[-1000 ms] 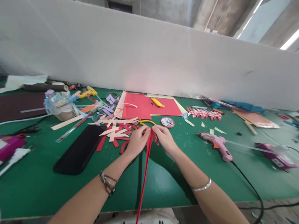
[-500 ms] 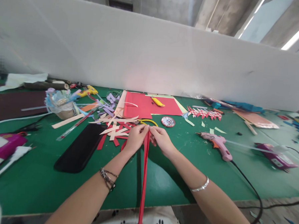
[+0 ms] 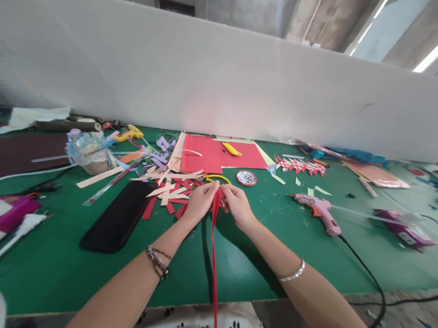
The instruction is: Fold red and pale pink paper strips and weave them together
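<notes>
White panel (image 3: 223,86) runs the full width behind everything. Green bench (image 3: 349,259) in front of it carries all the gear. Dark brown sheet (image 3: 24,154) lies flat at far left. Red paper (image 3: 205,153) sits at back center, over paler sheets.

Red strip (image 3: 214,217): long, narrow, top end up at my fingertips over mid-bench, rest hanging toward me past the front edge, above my lap. Both hands are on it: left hand (image 3: 201,201) pinches the top from its side, right hand (image 3: 238,204) pinches from the other, fingertips nearly meeting. Right fingers curl under; can't see exactly how they grip.

Black phone-shaped slab (image 3: 116,222) lies left of my left hand, apart from it. Purple power strip (image 3: 402,227) at far right, a similar purple unit (image 3: 6,216) at the left edge. Pink glue gun (image 3: 322,216) lies right of my right hand, well apart, nozzle pointing left. Pile of cut paper strips (image 3: 168,193), red and peach, just beside my left hand. Paper-trimmed cup (image 3: 96,165) beyond the slab. Checked red-and-white paper piece (image 3: 299,166) at back right.

Smaller stuff: yellow cutter (image 3: 232,149) on the red paper, round patterned disc (image 3: 246,178) just beyond my right hand, black bit (image 3: 351,195) past the glue gun.
</notes>
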Demonstrator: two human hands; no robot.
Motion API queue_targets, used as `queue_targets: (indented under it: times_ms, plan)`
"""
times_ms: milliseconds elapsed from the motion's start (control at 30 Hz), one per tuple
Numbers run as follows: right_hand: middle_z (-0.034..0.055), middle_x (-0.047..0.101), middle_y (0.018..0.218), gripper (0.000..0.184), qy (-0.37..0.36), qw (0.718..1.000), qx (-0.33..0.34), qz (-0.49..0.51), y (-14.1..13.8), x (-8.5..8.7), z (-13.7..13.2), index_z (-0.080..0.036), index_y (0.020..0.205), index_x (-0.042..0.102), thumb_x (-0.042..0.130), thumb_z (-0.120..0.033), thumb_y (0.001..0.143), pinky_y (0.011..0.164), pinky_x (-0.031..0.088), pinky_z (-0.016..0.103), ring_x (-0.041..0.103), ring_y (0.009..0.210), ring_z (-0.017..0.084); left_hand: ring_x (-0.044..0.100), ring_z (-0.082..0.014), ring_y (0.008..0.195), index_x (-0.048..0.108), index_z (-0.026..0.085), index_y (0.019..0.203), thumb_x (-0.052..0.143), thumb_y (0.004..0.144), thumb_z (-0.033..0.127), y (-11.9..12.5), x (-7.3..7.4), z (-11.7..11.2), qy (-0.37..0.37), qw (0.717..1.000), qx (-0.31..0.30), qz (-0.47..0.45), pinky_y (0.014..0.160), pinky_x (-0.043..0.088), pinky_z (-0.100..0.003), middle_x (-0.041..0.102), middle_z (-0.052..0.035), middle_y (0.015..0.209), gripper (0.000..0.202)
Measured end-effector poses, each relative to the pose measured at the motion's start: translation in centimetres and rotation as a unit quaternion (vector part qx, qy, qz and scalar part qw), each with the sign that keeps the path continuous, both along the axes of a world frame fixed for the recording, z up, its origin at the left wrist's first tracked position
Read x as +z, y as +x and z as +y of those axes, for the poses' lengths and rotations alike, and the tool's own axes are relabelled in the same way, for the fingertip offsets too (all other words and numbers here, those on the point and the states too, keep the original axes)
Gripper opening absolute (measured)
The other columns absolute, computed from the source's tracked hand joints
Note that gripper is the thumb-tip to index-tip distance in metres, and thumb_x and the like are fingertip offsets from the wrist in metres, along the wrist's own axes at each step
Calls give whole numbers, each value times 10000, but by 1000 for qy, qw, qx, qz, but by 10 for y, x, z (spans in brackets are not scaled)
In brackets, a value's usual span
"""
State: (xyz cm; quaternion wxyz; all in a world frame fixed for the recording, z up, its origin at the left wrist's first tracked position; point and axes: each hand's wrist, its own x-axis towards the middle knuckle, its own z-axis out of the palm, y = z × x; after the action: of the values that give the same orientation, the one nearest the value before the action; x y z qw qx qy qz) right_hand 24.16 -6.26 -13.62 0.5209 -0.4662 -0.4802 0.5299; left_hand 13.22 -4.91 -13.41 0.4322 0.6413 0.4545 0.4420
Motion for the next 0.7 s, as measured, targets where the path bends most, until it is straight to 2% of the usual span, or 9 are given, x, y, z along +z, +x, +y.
queue_targets:
  times_ms: [100, 233, 333, 700]
  plan:
    - [-70, 387, 402, 338, 5, 1000, -19, 14, 3, 1, 1, -187, 534, 400, 490, -434, 747, 339, 233, 183, 314, 327, 41, 493, -132, 544, 503, 168, 586, 422, 799, 404, 2, 1, -1, 2, 1000, -25, 0, 531, 370, -225, 525, 14, 540, 328]
    - [-73, 339, 378, 392, -13, 1000, 4, 7, 3, 5, -1, -193, 526, 388, 512, -504, 730, 336, 210, 190, 295, 333, 48, 400, -114, 474, 478, 176, 589, 432, 796, 397, 1, 1, -2, 11, 1000, 1, 11, 476, 298, -222, 422, 45, 477, 307]
    - [-81, 304, 380, 407, -12, 1000, 22, -5, 1, 8, -3, -195, 533, 392, 534, -534, 710, 335, 198, 191, 272, 336, 45, 406, -118, 502, 498, 167, 597, 423, 802, 396, 0, -1, -2, 19, 1000, 12, 17, 489, 298, -228, 434, 37, 501, 317]
    - [-86, 319, 358, 378, -10, 1000, 26, -12, -2, 6, -5, -192, 507, 359, 480, -460, 743, 321, 167, 177, 256, 307, 32, 348, -103, 451, 450, 177, 567, 401, 805, 404, 0, -1, -1, 10, 999, 30, 6, 453, 269, -226, 350, 60, 426, 332]
